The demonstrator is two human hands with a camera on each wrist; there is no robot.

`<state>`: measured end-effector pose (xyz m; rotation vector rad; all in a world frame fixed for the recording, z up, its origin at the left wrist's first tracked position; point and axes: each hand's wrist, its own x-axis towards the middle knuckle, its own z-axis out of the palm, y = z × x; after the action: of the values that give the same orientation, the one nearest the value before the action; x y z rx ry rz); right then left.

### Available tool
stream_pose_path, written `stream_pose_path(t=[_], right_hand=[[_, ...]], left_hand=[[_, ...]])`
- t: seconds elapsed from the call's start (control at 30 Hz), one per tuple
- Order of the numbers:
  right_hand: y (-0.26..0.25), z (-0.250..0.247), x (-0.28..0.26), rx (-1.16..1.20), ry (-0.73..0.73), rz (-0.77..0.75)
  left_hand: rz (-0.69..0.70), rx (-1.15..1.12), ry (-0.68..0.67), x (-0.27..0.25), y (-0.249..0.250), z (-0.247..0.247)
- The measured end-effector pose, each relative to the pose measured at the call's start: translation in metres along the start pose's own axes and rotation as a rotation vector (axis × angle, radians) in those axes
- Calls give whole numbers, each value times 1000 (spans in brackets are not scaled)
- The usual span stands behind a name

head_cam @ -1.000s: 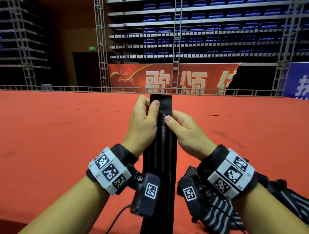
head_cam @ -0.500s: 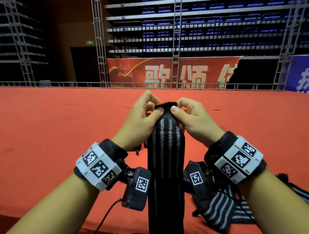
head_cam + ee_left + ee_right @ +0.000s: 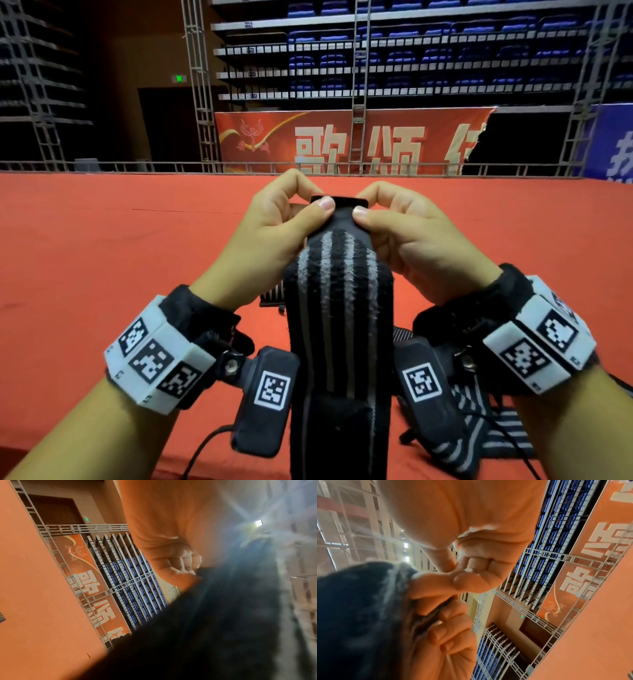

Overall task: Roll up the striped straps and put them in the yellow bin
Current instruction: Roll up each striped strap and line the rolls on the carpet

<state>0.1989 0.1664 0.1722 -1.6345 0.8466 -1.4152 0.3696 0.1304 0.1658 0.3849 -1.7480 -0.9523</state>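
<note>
Two hands pinch striped strap (image 3: 339,308) end | left hand (image 3: 270,236), right hand (image 3: 411,240) | more straps (image 3: 479,442) lie on red table (image 3: 102,257)

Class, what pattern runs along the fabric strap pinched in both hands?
Grey lengthwise stripes on the black fabric strap; its pinched end is plain black. Head view shows it best.

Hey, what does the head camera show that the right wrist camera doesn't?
Only the head view shows the grey stripes running down the held strap, both wrist bands with their markers, and more striped straps lying on the red surface at lower right. Only the right wrist view shows the underside of the pinch: the right hand with its thumb on the strap's end and curled fingers behind it. Both show the left hand and right hand gripping the strap's top end, plus the red banner and blue seats.
</note>
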Motion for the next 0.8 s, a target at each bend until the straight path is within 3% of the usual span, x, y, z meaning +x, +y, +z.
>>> stream_pose_path(t=[0.17,0.4,0.8], right_hand=[[25,-2,21,-159,87,32],[92,-14,47,-646,296,-193],[173,-38,90,-289,257,-84]], left_hand=[[-58,111,18,13,-31,-7],[-125,258,88,24,-96,-9],[-138,265,88,51,-185,-15]])
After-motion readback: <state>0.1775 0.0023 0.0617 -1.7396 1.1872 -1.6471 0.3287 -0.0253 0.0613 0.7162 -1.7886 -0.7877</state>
